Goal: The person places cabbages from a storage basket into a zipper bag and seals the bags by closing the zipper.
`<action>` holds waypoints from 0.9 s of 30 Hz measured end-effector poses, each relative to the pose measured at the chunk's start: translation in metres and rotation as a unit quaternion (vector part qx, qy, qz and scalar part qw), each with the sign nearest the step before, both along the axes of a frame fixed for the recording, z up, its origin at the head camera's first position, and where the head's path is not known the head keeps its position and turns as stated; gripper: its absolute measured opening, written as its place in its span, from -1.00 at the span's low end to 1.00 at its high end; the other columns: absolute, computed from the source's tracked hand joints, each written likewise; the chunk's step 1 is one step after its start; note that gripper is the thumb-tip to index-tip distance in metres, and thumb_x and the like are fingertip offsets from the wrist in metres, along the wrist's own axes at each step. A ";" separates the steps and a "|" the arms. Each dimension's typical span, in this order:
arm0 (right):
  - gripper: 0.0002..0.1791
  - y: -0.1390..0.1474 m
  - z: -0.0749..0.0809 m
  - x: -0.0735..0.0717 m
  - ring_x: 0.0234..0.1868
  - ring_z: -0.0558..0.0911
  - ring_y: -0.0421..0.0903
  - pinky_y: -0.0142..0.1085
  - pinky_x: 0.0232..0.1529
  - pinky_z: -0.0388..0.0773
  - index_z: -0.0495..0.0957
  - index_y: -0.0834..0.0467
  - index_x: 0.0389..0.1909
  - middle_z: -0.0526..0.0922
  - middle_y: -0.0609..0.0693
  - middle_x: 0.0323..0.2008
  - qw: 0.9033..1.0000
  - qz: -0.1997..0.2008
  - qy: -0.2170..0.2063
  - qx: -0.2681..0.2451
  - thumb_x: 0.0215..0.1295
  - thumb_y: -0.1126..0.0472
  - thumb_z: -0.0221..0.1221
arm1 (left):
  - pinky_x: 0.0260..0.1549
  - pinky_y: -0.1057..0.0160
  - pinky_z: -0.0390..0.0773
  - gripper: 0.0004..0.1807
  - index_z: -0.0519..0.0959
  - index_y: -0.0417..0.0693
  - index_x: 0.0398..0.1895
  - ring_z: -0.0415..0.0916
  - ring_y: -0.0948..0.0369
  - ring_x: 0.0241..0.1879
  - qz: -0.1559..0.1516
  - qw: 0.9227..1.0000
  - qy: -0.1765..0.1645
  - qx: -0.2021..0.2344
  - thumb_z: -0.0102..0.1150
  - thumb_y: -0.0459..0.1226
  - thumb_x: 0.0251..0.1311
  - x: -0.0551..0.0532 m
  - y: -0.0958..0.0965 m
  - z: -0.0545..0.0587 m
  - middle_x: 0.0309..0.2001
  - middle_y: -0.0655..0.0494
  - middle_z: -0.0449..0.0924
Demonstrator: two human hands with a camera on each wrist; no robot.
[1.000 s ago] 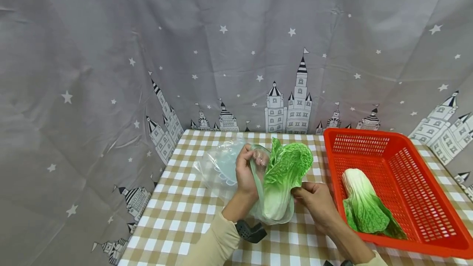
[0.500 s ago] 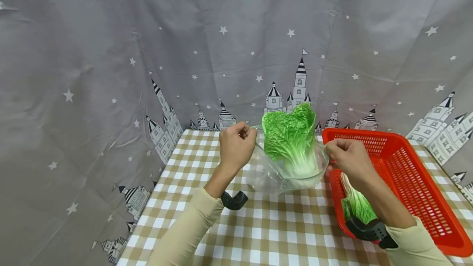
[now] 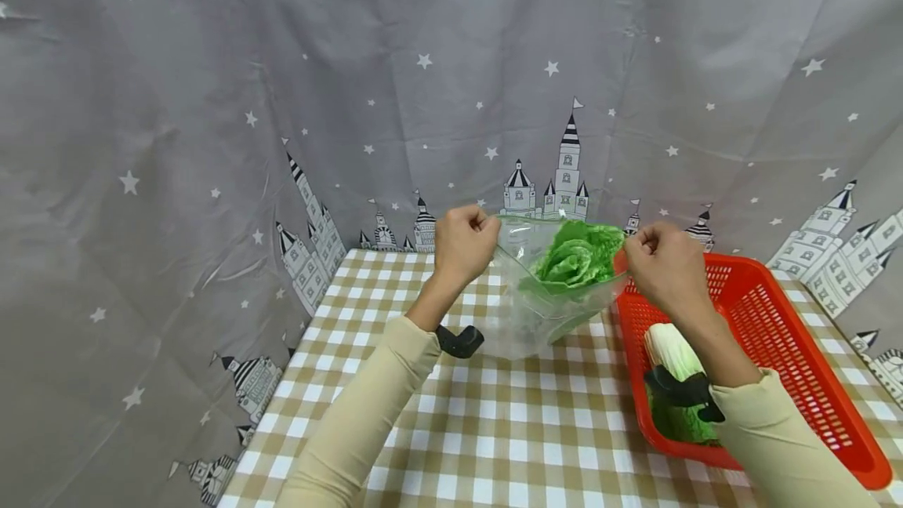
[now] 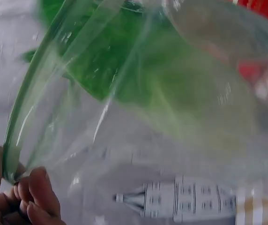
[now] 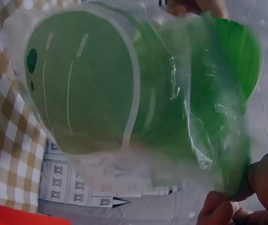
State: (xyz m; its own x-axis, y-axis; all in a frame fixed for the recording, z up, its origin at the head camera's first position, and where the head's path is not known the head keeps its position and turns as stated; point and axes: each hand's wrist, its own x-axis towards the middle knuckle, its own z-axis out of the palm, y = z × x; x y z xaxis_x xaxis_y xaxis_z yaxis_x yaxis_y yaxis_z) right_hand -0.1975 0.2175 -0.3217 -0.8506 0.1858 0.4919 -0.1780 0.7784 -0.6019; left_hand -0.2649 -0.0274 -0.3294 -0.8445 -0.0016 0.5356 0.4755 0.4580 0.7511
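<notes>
A clear plastic bag with a green-edged mouth hangs above the table, stretched between both hands. Inside it sits a head of Chinese cabbage, its leafy top showing at the opening; the white base is blurred behind the film. My left hand pinches the left corner of the mouth, and the left wrist view shows curled fingers at that edge. At the opposite corner my right hand pinches the rim. The right wrist view shows the printed bag wall with green leaves behind it.
A red plastic basket stands at the right, under my right forearm. In it lies another Chinese cabbage, partly covered by the wrist camera. A checked cloth covers the table, and a grey castle-print curtain hangs behind.
The cabbage has gone from lying in the partly open bag to sitting deeper inside it. Both hands have risen and now hold the mouth's two corners; my right hand has left the cabbage's side.
</notes>
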 end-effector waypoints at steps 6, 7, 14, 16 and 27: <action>-0.87 -0.014 0.001 -0.007 -0.63 0.43 -0.04 -0.18 -0.52 0.31 0.53 0.23 -0.52 0.50 0.00 -0.67 0.999 0.036 0.012 0.005 0.09 0.31 0.03 | -0.72 0.32 0.16 -0.73 0.33 0.01 -0.78 0.21 0.22 -0.78 -0.044 0.999 0.003 -0.016 -0.01 -0.35 0.03 0.005 0.016 0.009 -0.82 0.19 0.27; -0.87 -0.013 0.003 -0.007 -0.62 0.43 -0.04 -0.19 -0.51 0.31 0.53 0.24 -0.50 0.51 0.01 -0.66 0.999 0.036 0.006 0.006 0.10 0.31 0.02 | -0.72 0.32 0.18 -0.73 0.35 0.00 -0.78 0.24 0.21 -0.78 -0.045 0.999 -0.001 -0.015 -0.01 -0.34 0.04 0.004 0.016 0.011 -0.81 0.18 0.29; -0.77 0.009 0.047 -0.006 -0.63 0.38 -0.16 -0.29 -0.49 0.28 0.56 0.30 -0.28 0.52 0.05 -0.59 1.000 0.008 0.024 -0.012 0.29 0.27 -0.04 | -0.78 0.30 0.31 -0.74 0.45 -0.07 -0.73 0.44 0.17 -0.79 -0.014 0.999 0.004 0.045 0.06 -0.36 0.11 -0.003 -0.001 0.055 -0.77 0.10 0.45; -0.77 0.010 0.063 -0.007 -0.60 0.40 -0.13 -0.27 -0.48 0.27 0.58 0.29 -0.26 0.54 0.07 -0.58 0.999 0.016 0.035 0.008 0.31 0.26 -0.02 | -0.72 0.29 0.30 -0.74 0.44 -0.08 -0.73 0.41 0.18 -0.76 -0.008 0.999 0.033 0.036 0.08 -0.37 0.09 -0.003 -0.002 0.071 -0.77 0.09 0.43; -0.78 0.014 0.090 -0.001 -0.53 0.47 0.01 -0.21 -0.47 0.31 0.58 0.26 -0.19 0.55 0.09 -0.51 0.995 0.073 -0.029 0.068 0.41 0.19 0.05 | -0.63 0.29 0.29 -0.72 0.40 -0.05 -0.79 0.31 0.20 -0.74 -0.004 0.998 0.059 0.014 0.08 -0.37 0.04 0.007 -0.007 0.098 -0.80 0.11 0.38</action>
State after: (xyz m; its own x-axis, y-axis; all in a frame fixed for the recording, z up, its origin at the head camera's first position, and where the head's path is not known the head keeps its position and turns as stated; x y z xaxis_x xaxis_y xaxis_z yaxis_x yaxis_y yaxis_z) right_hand -0.1984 0.2316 -0.2321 -0.8912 -0.0060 0.4536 -0.2626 0.8222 -0.5050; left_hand -0.2579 -0.0349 -0.2314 -0.7751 -0.0115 0.6317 0.5651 0.4345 0.7013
